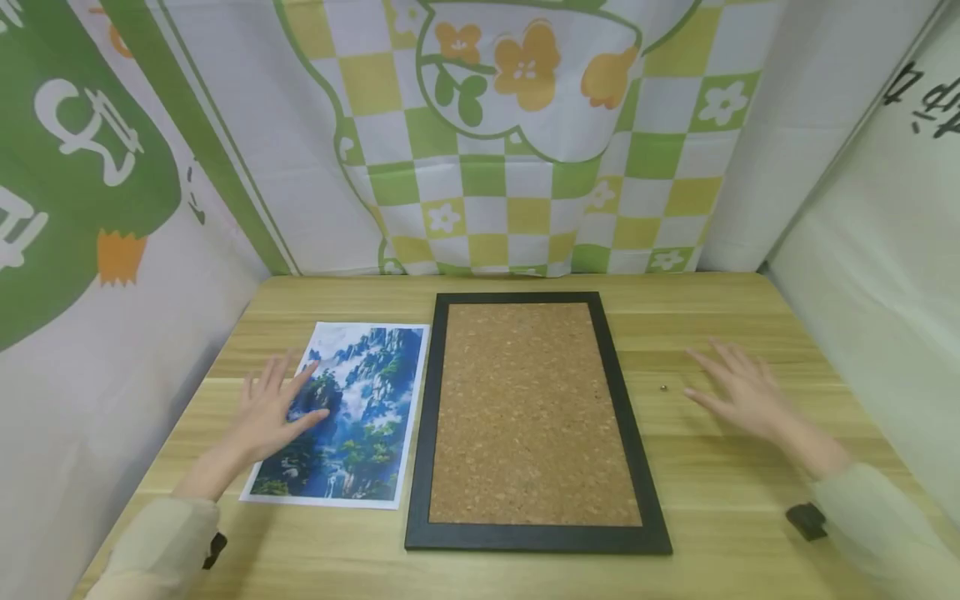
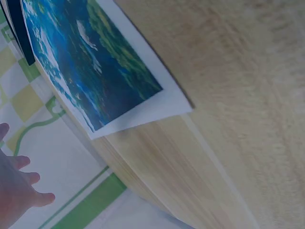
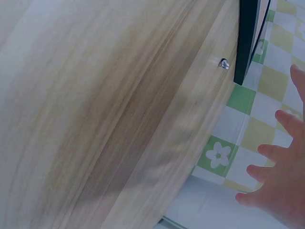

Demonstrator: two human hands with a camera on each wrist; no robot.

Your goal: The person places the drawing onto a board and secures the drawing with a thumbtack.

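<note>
My left hand [image 1: 272, 408], fingers spread, hovers over the left side of a printed landscape picture [image 1: 367, 417] of blue mountains and trees with a white border. In the left wrist view the picture [image 2: 109, 62] lies flat on the wood, and the hand [image 2: 16, 183] holds nothing. To the right of the picture is a black-framed cork board [image 1: 532, 417], upright in its long direction. My right hand [image 1: 746, 396], also spread and holding nothing, is over the table right of the board. Just left of its thumb lies a small shiny metal piece [image 1: 663, 387], seen too in the right wrist view [image 3: 224, 63].
All of it lies on a light wood-grain table [image 1: 720, 517]. A checked, flowered cloth [image 1: 525, 192] hangs behind the back edge, with white cloth [image 1: 885, 275] at the right and a green-printed one [image 1: 82, 192] at the left. Dark straps [image 1: 807, 522] sit by the sleeves.
</note>
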